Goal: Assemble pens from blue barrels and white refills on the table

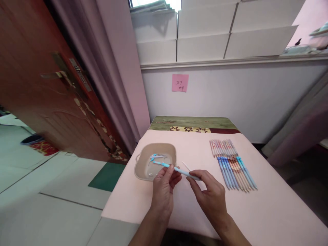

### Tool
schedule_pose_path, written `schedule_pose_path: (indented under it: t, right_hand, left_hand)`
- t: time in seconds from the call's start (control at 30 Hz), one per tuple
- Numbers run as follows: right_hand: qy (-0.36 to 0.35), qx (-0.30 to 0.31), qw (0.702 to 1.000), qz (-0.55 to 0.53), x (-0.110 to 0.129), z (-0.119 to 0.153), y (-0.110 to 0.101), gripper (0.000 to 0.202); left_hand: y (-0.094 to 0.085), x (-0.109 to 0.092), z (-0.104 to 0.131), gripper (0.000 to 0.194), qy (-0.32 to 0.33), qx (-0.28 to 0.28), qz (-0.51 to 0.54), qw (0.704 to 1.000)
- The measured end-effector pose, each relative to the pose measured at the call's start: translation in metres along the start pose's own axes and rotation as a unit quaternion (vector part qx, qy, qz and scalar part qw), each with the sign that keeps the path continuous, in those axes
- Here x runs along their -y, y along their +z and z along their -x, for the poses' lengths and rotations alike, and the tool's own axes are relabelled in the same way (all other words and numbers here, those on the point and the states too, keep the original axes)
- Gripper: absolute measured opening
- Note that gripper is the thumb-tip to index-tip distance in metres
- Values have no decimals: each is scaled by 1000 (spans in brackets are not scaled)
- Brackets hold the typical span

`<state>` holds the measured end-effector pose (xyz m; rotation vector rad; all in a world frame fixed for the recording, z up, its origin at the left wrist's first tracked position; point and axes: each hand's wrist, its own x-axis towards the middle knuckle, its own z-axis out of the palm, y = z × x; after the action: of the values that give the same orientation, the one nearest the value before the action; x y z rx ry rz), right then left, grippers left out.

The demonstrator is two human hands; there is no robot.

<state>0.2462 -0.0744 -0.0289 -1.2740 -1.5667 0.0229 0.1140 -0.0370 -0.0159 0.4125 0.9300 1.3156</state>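
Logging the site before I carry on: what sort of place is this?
Likely a home room serving as a workspace: worn door, purple curtain, and small covered table bearing rows of pens.

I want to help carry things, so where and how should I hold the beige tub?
Probably take the beige tub by its left rim, coming from the left. A small loop handle sticks out there, and the raised edge can be pinched. The left hand and blue pen cover the near right corner, so that side looks awkward. Keep it level: loose pieces lie inside.
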Motion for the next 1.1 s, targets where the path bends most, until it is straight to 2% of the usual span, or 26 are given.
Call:
schedule_pose_path:
  t: [0.17,0.4,0.53,0.67,0.77,0.9,1.0,1.1]
  right_hand:
    - [28,-3,999,43,0,2,0,14]
    - [78,57,989,114,0,3,1,44]
    - [103,88,990,35,2,5,2,27]
    - [132,87,986,-53,6,9,1,19]
    - [164,99,980,-49,5,11,0,24]
    - [190,154,969,-24,3,12,-2,41]
    - [187,170,968,-11,2,13,1,28]
    - [177,148,973,-6,1,15,3,25]
  left_hand:
    - [4,2,1,23,11,7,-18,1000]
    - [6,6,6,27,17,41,5,999]
    - [5,5,4,27,50,38,17,998]
    - [4,3,2,28,60,38,-11,997]
    - [3,4,3,28,65,36,-32,997]
    - [1,7,2,30,75,48,-51,995]
    - [-2,9,-1,33,94,24,-66,993]
    - [-3,14,-3,30,101,26,-76,992]
